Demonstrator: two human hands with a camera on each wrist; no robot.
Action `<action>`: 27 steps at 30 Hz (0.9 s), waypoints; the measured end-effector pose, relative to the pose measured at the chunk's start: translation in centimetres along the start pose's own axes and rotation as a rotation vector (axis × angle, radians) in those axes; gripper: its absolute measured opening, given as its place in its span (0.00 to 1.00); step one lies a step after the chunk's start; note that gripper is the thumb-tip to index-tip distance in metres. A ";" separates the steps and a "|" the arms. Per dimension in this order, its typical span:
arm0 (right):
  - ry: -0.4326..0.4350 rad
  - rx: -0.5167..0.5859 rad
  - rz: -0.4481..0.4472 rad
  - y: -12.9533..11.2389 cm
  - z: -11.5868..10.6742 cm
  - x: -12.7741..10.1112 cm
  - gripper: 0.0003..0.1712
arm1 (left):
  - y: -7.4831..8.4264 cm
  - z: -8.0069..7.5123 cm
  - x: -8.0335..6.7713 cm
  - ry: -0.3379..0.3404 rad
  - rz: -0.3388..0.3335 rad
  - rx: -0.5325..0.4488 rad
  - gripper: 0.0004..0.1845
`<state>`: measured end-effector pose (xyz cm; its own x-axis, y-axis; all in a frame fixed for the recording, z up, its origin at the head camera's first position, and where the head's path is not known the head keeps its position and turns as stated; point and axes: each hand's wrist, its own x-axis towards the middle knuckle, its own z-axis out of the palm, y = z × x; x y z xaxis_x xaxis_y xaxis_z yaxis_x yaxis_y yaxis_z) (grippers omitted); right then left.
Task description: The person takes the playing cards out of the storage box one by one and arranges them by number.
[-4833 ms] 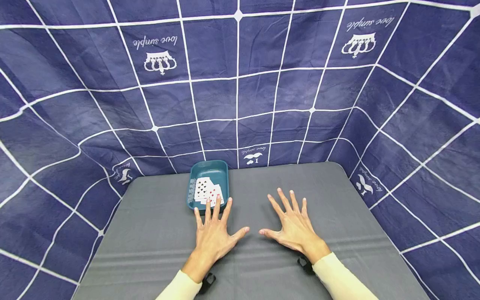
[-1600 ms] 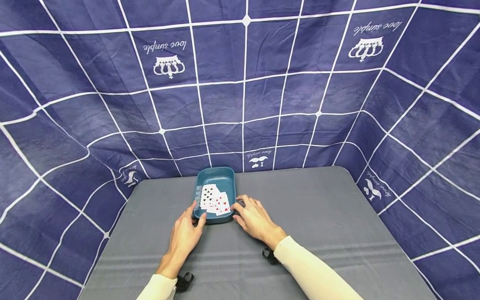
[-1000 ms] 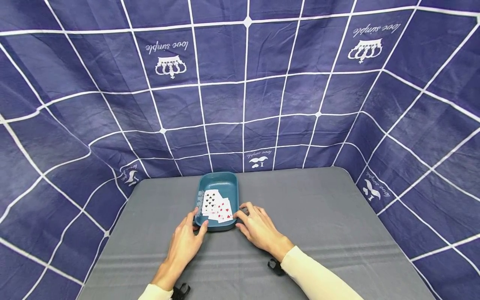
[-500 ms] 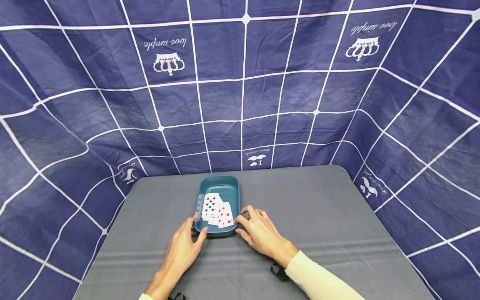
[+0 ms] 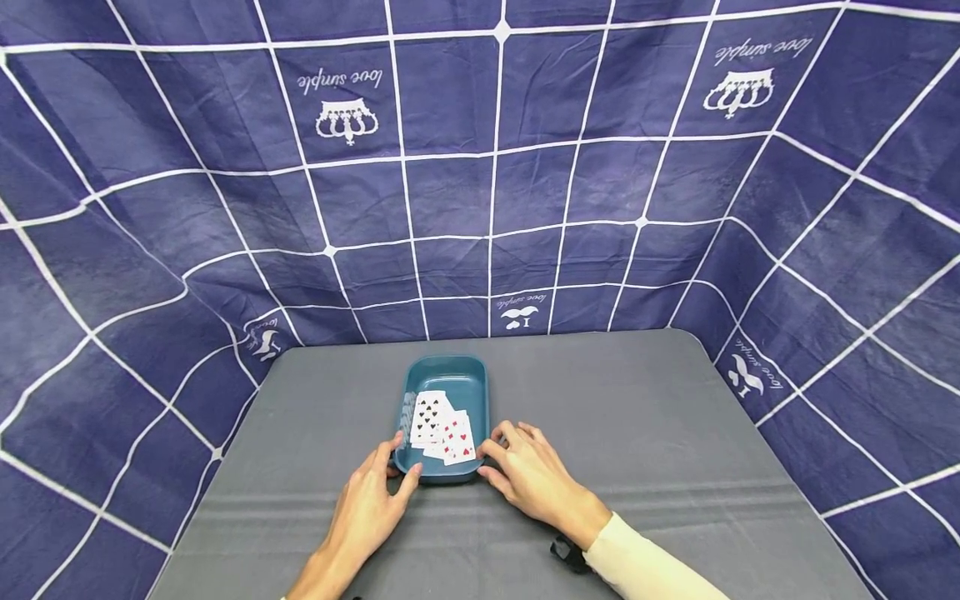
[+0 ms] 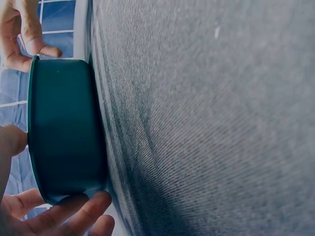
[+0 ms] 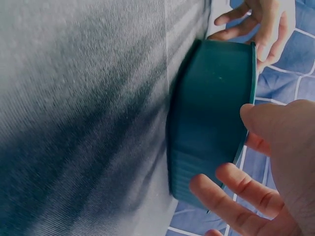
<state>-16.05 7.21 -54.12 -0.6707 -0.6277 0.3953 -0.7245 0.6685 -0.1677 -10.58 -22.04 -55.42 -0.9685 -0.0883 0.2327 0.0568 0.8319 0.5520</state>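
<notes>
A teal tray (image 5: 474, 385) sits on the grey table, holding several face-up playing cards (image 5: 442, 427) spread on its floor. My left hand (image 5: 392, 467) grips the tray's near-left corner, thumb against the near wall and fingers along the left side. My right hand (image 5: 493, 455) grips the near-right corner the same way. In the left wrist view, the tray's wall (image 6: 64, 128) stands against the table with my left fingers (image 6: 74, 216) curled under it. In the right wrist view, my right fingers (image 7: 236, 196) curl round the tray's wall (image 7: 211, 123), thumb over the rim.
The grey table (image 5: 637, 417) spreads wide to the right and left of the tray. A dark blue cloth with a white grid (image 5: 495, 183) hangs behind and at both sides of the table.
Both hands left the table, where they lay flat, and took hold of the tray's near corners. Since then the tray has slid a little toward me.
</notes>
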 end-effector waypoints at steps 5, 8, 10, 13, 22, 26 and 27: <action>0.010 0.005 -0.009 -0.2 -0.2 -0.7 0.09 | 0.1 -0.1 -0.7 0.006 0.012 0.008 0.31; 0.013 0.006 -0.015 -0.4 -0.3 -1.0 0.09 | 0.2 -0.2 -1.0 0.000 0.014 0.012 0.31; 0.012 0.005 -0.017 -0.4 -0.4 -1.1 0.09 | 0.3 -0.4 -1.2 -0.007 0.012 0.016 0.30; 0.010 0.006 -0.018 -0.5 -0.5 -1.4 0.09 | 0.4 -0.7 -1.4 -0.020 0.005 0.027 0.30; 0.002 0.039 -0.001 -0.4 -0.8 -1.7 0.09 | 0.6 -0.8 -1.4 -0.032 -0.011 0.038 0.31; -0.015 0.046 0.000 -0.4 -0.8 -1.7 0.09 | 0.6 -0.8 -1.6 -0.053 -0.041 0.043 0.33; -0.017 0.050 0.000 -0.4 -0.8 -1.7 0.09 | 0.5 -0.8 -1.6 -0.057 -0.048 0.043 0.34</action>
<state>-14.51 8.35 -54.05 -0.6728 -0.6349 0.3798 -0.7314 0.6480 -0.2125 -8.77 -21.89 -54.85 -0.9822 -0.0980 0.1605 0.0011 0.8506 0.5258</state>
